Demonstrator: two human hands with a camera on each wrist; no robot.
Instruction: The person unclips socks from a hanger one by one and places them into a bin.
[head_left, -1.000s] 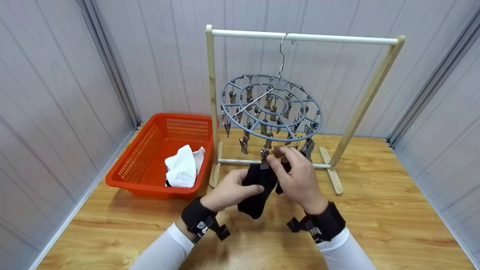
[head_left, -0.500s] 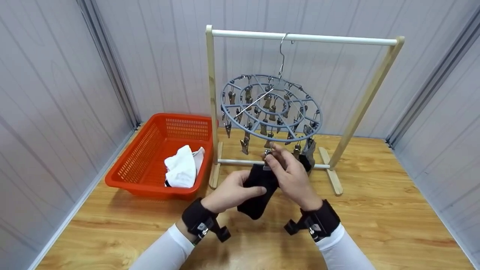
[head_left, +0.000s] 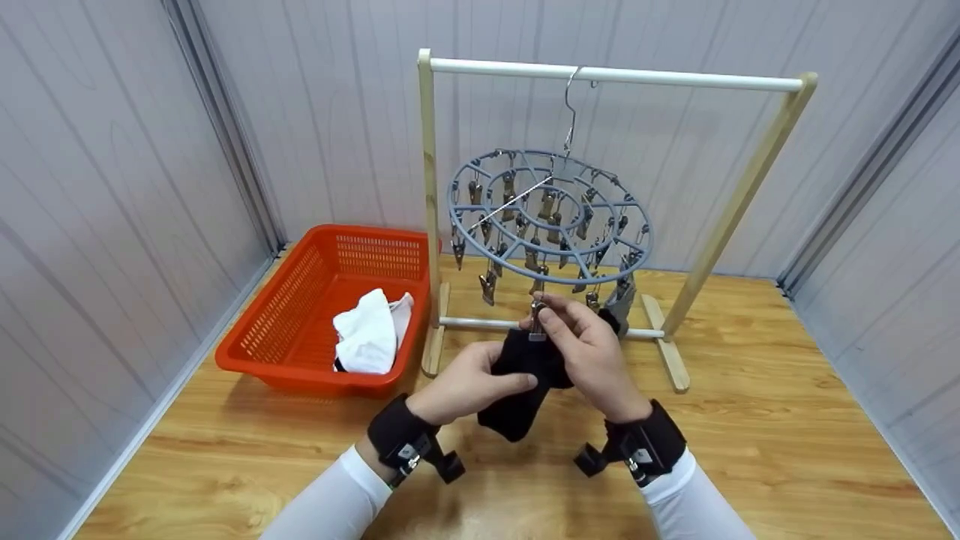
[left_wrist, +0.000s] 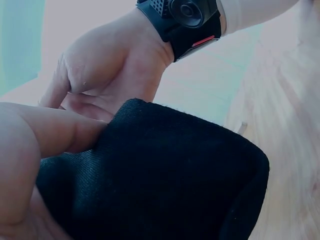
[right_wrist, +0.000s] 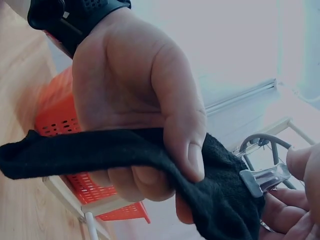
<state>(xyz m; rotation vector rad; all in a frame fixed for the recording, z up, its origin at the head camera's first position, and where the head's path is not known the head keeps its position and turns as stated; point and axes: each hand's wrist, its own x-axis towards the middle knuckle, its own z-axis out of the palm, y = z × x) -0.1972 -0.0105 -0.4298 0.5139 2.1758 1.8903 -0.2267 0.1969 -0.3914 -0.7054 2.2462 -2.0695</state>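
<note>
A black sock (head_left: pixel 517 405) hangs below the front of a round grey clip hanger (head_left: pixel 571 169). My left hand (head_left: pixel 472 379) holds it with the thumb across its near face and the fingers behind. My right hand (head_left: pixel 596 356) pinches a metal clip (head_left: pixel 537 322) between thumb and fingers. In the right wrist view the clip (right_wrist: pixel 265 180) sits on the edge of the sock (right_wrist: pixel 225 190), and the left hand (right_wrist: pixel 145 95) grips the cloth. The left wrist view shows the sock (left_wrist: pixel 170 170) spread close up, under the left thumb (left_wrist: pixel 65 130).
A red basket (head_left: pixel 247 367) with white cloth (head_left: pixel 367 334) inside stands at the left. The hanger hooks over the white rail (head_left: pixel 690 79) of a wooden stand (head_left: pixel 739 202). Several other clips dangle from it. Behind my right hand, a grey piece of cloth (head_left: pixel 621 304) hangs at its right side.
My right hand has closed its thumb and fingers on the clip at the sock's top edge, after shifting slightly. The left hand keeps its grip nearly in place. The view has shifted slightly.
</note>
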